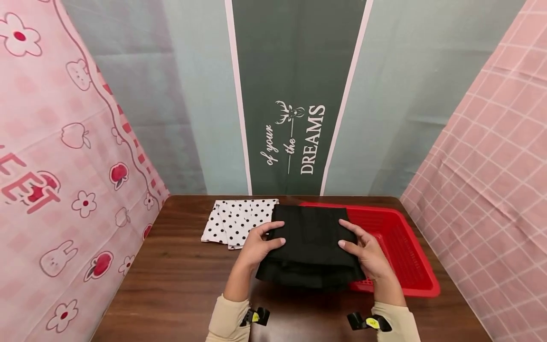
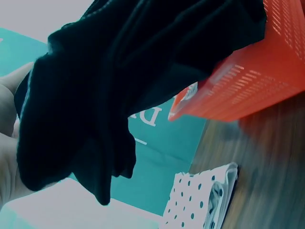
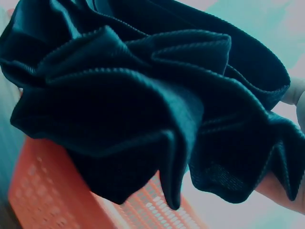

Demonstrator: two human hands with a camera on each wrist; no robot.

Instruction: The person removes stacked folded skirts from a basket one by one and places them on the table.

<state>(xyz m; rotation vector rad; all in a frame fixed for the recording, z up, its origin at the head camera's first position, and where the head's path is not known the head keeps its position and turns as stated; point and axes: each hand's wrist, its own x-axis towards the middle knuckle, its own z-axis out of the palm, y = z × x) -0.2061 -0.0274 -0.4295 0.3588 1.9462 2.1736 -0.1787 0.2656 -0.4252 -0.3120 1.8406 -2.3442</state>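
dotted cloth [image 1: 239,220]: folded, flat on the table [image 1: 179,275] at back left; its right edge meets the black cloth, contact hard to judge.
left hand [image 1: 259,246]: grips the left edge of the black cloth [image 1: 309,247], thumb on top, fingers curled under and hidden. Left wrist view shows only a strip of palm at the frame edge.
black cloth: folded stack, held between both hands above the table's middle; far end lies over the basket's near-left corner. Layers hang loose and fan out on the underside in both wrist views. What garment it is, can't tell.
right hand [image 1: 368,256]: grips the right edge of the black cloth, thumb on top, fingers under and out of sight. Right wrist view catches just fingertips at the right border.
basket [image 1: 401,247]: red, slotted plastic, on the table at right. Left part covered by the black cloth; visible part shows only its slotted floor.
backdrop: printed sheets behind and on both sides; left print cut off.
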